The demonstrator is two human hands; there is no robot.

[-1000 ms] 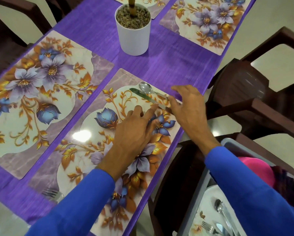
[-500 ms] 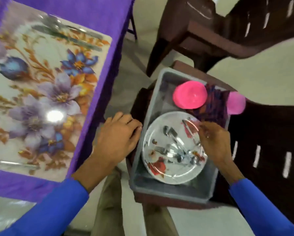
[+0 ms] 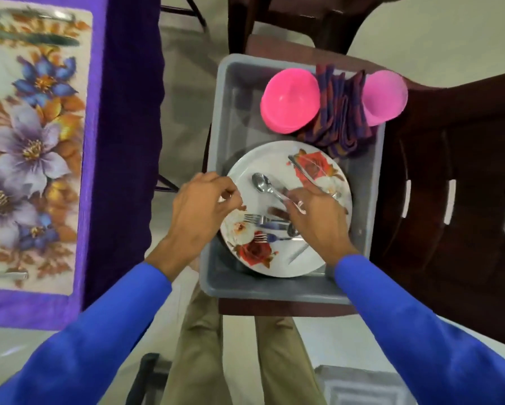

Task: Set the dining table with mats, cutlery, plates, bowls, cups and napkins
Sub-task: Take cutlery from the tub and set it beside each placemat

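The spoon (image 3: 262, 184) and the forks (image 3: 255, 219) on the plate (image 3: 267, 163) are polished, reflective metal. The plate looks smooth and glossy, white with printed roses. The tub (image 3: 230, 112) is matt grey plastic. Both bowls (image 3: 289, 100) are glossy pink plastic. The folded napkins (image 3: 340, 112) are soft striped cloth. The placemat (image 3: 32, 135) has a slick printed surface, and the tablecloth (image 3: 125, 112) is matt purple fabric. The chair (image 3: 450, 171) is dark brown with a sheen.
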